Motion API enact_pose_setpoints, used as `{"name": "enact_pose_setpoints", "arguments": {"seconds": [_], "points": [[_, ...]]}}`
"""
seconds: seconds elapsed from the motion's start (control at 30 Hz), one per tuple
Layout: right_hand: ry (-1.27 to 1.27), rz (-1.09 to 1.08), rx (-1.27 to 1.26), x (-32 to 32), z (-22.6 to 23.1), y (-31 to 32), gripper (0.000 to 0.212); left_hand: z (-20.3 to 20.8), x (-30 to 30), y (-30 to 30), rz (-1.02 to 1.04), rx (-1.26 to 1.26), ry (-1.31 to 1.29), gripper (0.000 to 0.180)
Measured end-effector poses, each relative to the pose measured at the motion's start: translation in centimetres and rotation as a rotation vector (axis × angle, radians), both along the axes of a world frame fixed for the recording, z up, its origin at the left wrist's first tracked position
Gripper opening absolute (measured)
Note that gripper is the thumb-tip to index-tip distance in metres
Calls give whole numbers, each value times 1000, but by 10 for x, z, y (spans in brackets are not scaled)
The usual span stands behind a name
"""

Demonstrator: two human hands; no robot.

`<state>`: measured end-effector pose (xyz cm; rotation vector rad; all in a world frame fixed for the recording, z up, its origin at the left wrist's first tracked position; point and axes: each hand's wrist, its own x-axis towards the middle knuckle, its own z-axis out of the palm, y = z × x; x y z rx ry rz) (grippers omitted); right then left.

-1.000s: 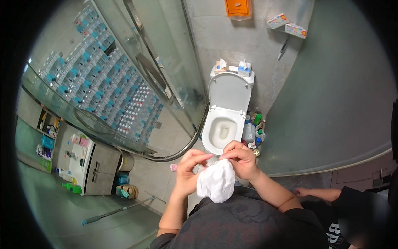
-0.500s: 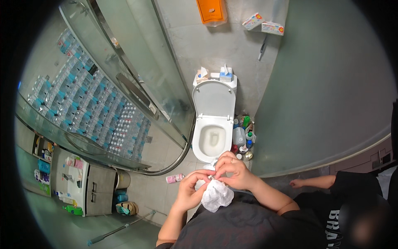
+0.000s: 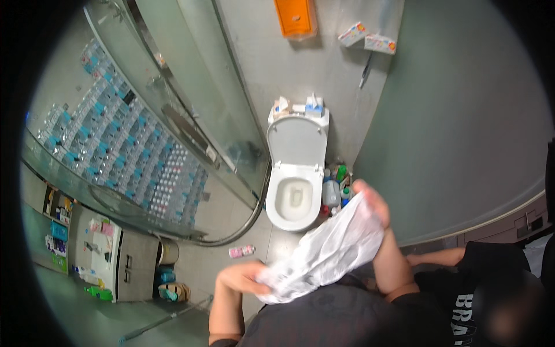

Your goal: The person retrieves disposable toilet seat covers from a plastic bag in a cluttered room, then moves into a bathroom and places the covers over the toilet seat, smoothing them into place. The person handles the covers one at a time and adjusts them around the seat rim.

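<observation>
A thin white plastic bag [image 3: 326,251] is stretched slantwise in front of my body, crumpled along its length. My left hand [image 3: 245,277] is closed on its lower left end. My right hand [image 3: 374,205] grips the upper right end, raised higher and farther out, and slightly blurred. Just beyond the bag stands a white toilet [image 3: 270,199] with its lid [image 3: 298,141] up. The bag partly hides the floor in front of the bowl.
Bottles [image 3: 330,194] crowd the toilet's right side. A pink bottle [image 3: 241,251] lies on the floor. At left, a curved glass shower enclosure [image 3: 231,202] holds stacked water bottles [image 3: 124,141]. A sink cabinet [image 3: 136,266] and pole [image 3: 165,319] are lower left. Another person's arm [image 3: 439,257] reaches in from the right.
The bunched white bag has been pulled out wide between my hands. My left hand has moved left and down, my right hand right and up.
</observation>
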<state>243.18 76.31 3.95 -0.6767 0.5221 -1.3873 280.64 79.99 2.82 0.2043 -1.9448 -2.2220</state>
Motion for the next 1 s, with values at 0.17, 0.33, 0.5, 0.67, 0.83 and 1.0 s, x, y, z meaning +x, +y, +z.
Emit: {"name": "enact_pose_setpoints", "arguments": {"seconds": [0.17, 0.33, 0.5, 0.67, 0.83, 1.0], "points": [[15, 285, 119, -11, 4, -5, 16, 23, 32, -17, 1170, 273, 720, 51], [260, 1168, 47, -11, -8, 4, 70, 31, 49, -34, 981, 505, 1029, 52], [-356, 429, -477, -27, -54, 1, 84, 19, 54, -20, 1191, 474, 780, 61], [-385, -4, -275, -26, -24, -8, 106, -34, 78, -15, 758, 614, 277, 66], [-459, 75, -275, -14, -21, -21, 103, -65, 81, -7, 600, 500, 235, 63], [-376, 189, -116, -11, -35, -20, 94, -43, 50, -11, 858, 615, 280, 57]]}}
